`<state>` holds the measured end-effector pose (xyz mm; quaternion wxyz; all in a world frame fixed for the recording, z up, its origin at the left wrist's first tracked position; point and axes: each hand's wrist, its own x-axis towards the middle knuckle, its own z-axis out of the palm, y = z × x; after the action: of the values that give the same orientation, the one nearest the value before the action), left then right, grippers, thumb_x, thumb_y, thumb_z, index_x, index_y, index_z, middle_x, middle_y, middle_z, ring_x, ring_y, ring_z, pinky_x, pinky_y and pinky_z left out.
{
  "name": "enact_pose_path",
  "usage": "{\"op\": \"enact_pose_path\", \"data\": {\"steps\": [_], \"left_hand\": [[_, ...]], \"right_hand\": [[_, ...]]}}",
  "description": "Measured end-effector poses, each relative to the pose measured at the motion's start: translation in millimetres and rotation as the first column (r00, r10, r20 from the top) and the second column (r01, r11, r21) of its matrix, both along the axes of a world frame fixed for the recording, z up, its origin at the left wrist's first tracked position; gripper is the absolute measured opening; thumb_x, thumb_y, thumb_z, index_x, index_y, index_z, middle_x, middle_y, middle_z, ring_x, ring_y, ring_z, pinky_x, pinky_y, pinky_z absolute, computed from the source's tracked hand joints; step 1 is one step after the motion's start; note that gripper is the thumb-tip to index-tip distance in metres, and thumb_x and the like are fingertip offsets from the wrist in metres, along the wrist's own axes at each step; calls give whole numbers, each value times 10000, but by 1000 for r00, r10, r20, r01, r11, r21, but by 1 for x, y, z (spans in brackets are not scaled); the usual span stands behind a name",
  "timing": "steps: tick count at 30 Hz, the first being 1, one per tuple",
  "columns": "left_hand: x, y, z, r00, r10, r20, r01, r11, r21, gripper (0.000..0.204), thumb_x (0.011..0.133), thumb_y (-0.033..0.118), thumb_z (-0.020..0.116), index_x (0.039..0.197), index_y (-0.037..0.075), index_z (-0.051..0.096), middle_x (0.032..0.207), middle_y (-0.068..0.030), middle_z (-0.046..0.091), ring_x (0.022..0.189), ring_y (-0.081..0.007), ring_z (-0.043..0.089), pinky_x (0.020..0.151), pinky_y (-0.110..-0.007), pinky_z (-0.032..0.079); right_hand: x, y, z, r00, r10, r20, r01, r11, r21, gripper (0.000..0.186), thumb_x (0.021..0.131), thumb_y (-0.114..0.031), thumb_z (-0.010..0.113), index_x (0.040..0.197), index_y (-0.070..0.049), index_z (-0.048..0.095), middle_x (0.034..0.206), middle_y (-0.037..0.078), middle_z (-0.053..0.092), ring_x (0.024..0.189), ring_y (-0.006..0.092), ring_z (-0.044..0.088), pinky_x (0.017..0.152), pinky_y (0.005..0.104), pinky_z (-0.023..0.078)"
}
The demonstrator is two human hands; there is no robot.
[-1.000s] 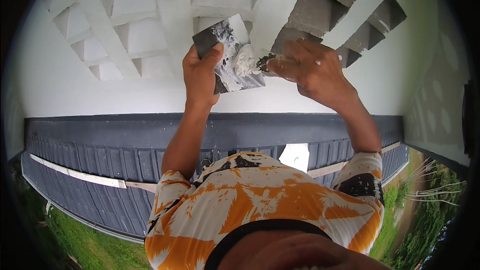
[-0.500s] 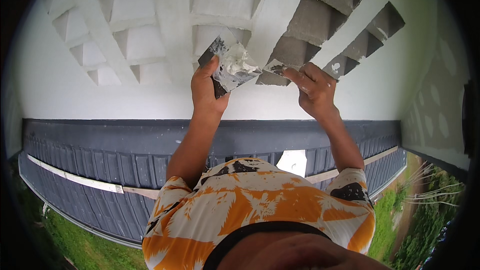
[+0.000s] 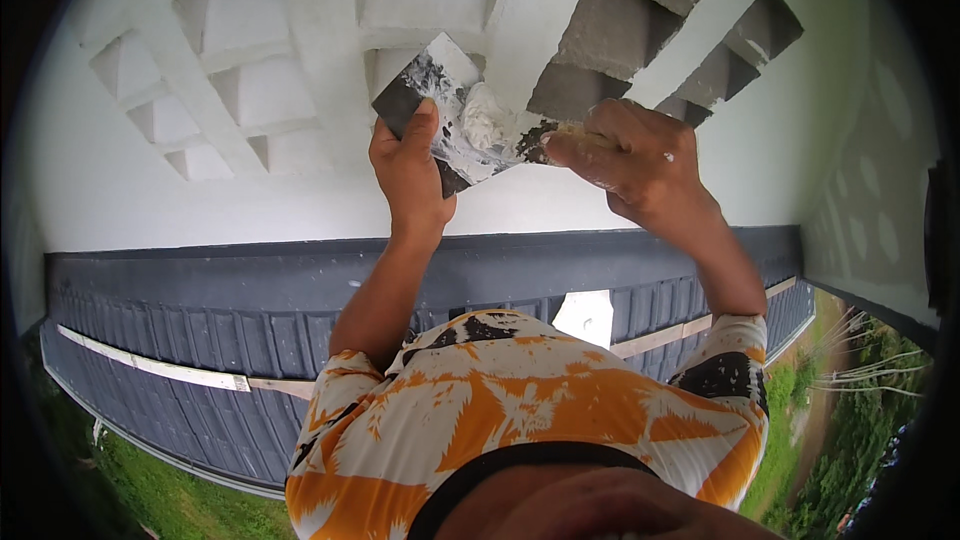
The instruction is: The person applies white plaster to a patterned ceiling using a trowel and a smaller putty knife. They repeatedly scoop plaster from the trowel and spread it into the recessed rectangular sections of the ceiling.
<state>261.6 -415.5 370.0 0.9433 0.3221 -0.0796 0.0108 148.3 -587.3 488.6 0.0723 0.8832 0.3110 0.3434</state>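
Observation:
My left hand (image 3: 408, 165) grips a flat dark board (image 3: 402, 100), thumb on top, its face smeared with white. A mound of white filler paste (image 3: 484, 120) sits on it. In my right hand (image 3: 640, 160) is a small putty knife (image 3: 535, 137), its handle mostly hidden by my fingers. The knife's smeared blade reaches the board's right edge beside the paste. White specks dot my right knuckles. Both hands are in front of a white wall (image 3: 300, 210) with rows of recessed openings; behind my right hand, several recesses (image 3: 615, 30) are bare grey.
Below the wall runs a dark ribbed metal roof (image 3: 200, 340) with a long wooden batten (image 3: 150, 365) across it. A white piece (image 3: 585, 318) lies on the roof near my chest. A patched side wall (image 3: 865, 200) stands at right; grass (image 3: 190, 490) shows beyond the roof's edge.
My right hand has risen slightly and turned, bringing the knife blade further left against the board and paste. The board has shifted a little to the left.

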Motion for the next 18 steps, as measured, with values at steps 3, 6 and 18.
{"op": "enact_pose_path", "data": {"steps": [3, 6, 18], "left_hand": [[2, 0, 1, 999, -11, -52, 8, 999, -51, 218, 923, 123, 634, 1102, 6, 591, 992, -45, 636, 897, -119, 612, 783, -293, 528], [11, 10, 4, 982, -6, -187, -14, 994, -106, 225, 921, 120, 613, 1108, -2, 589, 1000, -63, 639, 898, -148, 636, 770, -322, 554], [-9, 72, -93, 905, 13, -426, -10, 1000, 10, 382, 882, 107, 597, 1229, -34, 520, 1101, -135, 629, 967, -270, 664, 821, -405, 563]], "right_hand": [[5, 3, 2, 995, -48, -91, 41, 997, -69, 269, 661, -22, 696, 906, -130, 722, 781, 21, 567, 638, 166, 609, 468, 323, 475], [3, -16, 11, 986, -142, -86, 140, 990, -28, 303, 681, -8, 691, 946, -151, 728, 760, 5, 573, 607, 170, 607, 462, 319, 468], [103, -156, 107, 589, -543, 599, 752, 640, -159, 290, 760, -86, 644, 1043, -136, 682, 765, 65, 579, 633, 224, 634, 484, 318, 509]]}}
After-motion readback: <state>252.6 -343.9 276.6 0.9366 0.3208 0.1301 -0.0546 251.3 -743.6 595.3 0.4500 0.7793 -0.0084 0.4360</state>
